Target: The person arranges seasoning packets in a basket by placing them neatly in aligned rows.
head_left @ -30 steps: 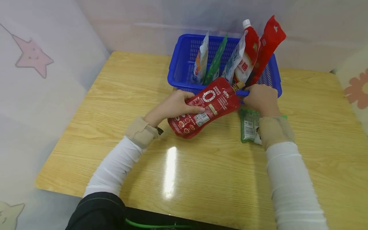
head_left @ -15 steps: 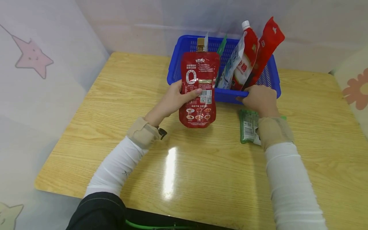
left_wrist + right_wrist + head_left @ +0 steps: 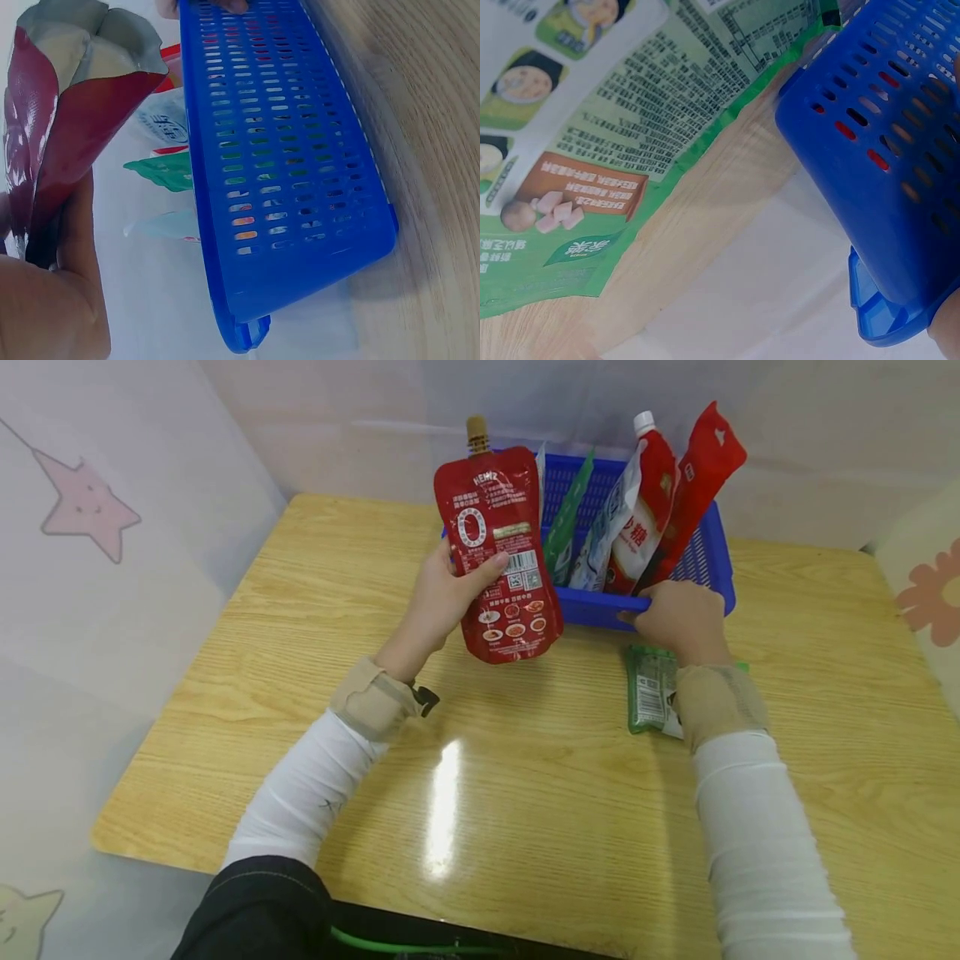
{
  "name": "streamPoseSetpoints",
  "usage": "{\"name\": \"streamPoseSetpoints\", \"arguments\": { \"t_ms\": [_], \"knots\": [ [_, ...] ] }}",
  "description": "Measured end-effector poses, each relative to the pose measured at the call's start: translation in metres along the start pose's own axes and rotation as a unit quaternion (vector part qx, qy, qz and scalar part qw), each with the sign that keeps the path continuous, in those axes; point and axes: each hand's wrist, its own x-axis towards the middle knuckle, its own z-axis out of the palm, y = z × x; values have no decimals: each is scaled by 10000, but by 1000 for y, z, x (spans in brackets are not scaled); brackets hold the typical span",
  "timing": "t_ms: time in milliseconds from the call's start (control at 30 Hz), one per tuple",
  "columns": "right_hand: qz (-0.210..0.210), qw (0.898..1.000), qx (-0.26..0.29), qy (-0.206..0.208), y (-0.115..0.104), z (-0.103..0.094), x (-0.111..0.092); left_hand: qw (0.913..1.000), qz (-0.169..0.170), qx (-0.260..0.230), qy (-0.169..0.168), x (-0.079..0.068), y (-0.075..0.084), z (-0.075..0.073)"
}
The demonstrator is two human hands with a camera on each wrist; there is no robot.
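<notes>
My left hand [image 3: 442,602] grips a red Heinz ketchup pouch [image 3: 517,602] with a gold cap, thumb across its printed face. The pouch is held up and tilted a little left, over the left end of the blue plastic basket [image 3: 592,608], hiding that end. In the left wrist view the silver-grey bottom of the ketchup pouch [image 3: 90,45] shows beside the basket wall [image 3: 270,150]. My right hand [image 3: 684,618] holds the basket's front rim near its right corner. Below that hand a green packet [image 3: 652,689] lies on the table, partly covered by the right wrist.
Inside the basket stand a green packet [image 3: 567,518], a white-blue packet [image 3: 606,535], a red-and-white sugar pouch [image 3: 647,518] with a white cap, and a tall red packet [image 3: 697,485]. The wooden table [image 3: 360,827] meets a pale wall [image 3: 337,410] behind the basket.
The left hand has turned the ketchup pouch from slanting right to cap-up, then raised it up and left over the basket's left end. The right hand stays on the rim.
</notes>
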Motion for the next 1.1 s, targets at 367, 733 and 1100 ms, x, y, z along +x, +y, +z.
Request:
{"name": "streamPoseSetpoints", "arguments": {
  "t_ms": [367,733,1100],
  "knots": [
    [17,10000,-19,-52,-1,1,1,9982,246,66,544,-2,1,1],
    [27,10000,27,-46,-2,-1,0,9903,728,-31,1186,12,12,-6],
    [65,10000,-2,-47,-2,0,0,9789,937,-186,1805,32,20,-19]
  ]
}}
